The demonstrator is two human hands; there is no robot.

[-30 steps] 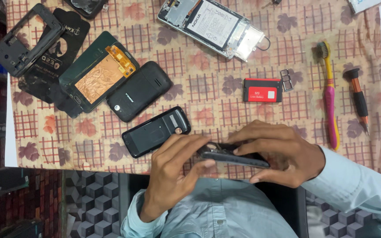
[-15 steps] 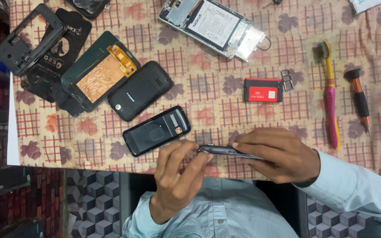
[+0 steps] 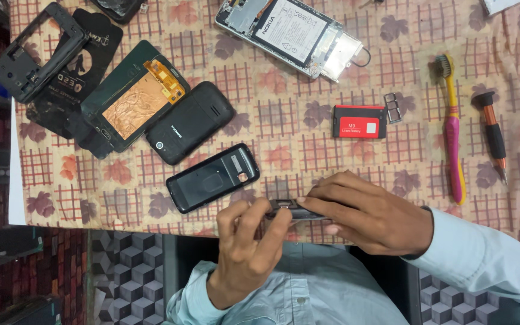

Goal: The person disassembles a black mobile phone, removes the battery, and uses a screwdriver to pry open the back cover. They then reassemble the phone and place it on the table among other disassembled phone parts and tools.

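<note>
Your left hand (image 3: 245,250) pinches the dark phone body (image 3: 293,210) by its end | your right hand (image 3: 371,210) clamps its length | black back cover (image 3: 213,177) lies just beside on the cloth (image 3: 284,114).

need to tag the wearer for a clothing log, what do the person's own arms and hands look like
Both hands are bare: the left hand and the right hand show no gloves, rings or watch. Each arm wears a long light blue sleeve reaching the wrist, matching a buttoned shirt of the same colour.

My worktop cloth (image 3: 284,90) is matt woven fabric. The black back cover (image 3: 212,178) is smooth plastic; the copper foil (image 3: 135,106) looks crinkled metal.
</note>
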